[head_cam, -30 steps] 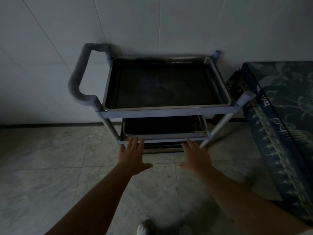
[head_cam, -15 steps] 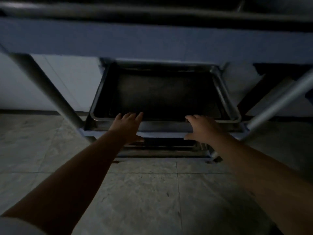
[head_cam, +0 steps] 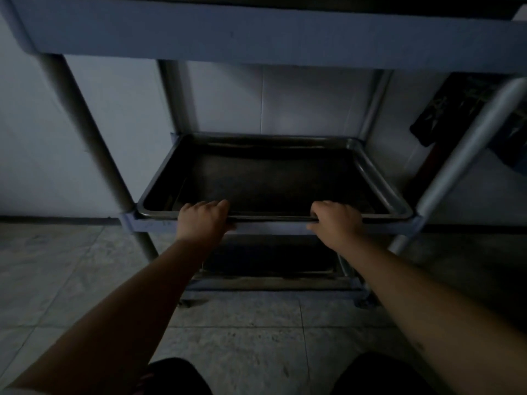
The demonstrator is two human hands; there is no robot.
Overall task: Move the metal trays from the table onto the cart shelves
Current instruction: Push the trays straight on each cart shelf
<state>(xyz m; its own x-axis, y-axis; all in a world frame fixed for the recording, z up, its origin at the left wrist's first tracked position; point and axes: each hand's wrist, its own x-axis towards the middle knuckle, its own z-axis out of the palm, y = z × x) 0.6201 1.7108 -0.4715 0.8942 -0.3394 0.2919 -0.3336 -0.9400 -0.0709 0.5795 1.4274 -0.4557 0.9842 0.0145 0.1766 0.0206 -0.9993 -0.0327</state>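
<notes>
2 hands clamp the near rim of a metal tray [head_cam: 273, 178] on the cart's middle shelf [head_cam: 285, 227].
Left hand [head_cam: 204, 220] and right hand [head_cam: 336, 222], fingers curled over the rim; tray's long side runs left-right.

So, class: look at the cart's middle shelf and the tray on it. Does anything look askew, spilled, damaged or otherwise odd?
Nothing stands out. The metal tray lies flat and square on the middle shelf, empty, with no spill or visible dent. The left hand and right hand grip its near rim evenly. The dim light hides fine marks.

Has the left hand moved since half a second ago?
Yes. The left hand went forward from the shelf edge onto the tray rim, now gripping it.
</notes>
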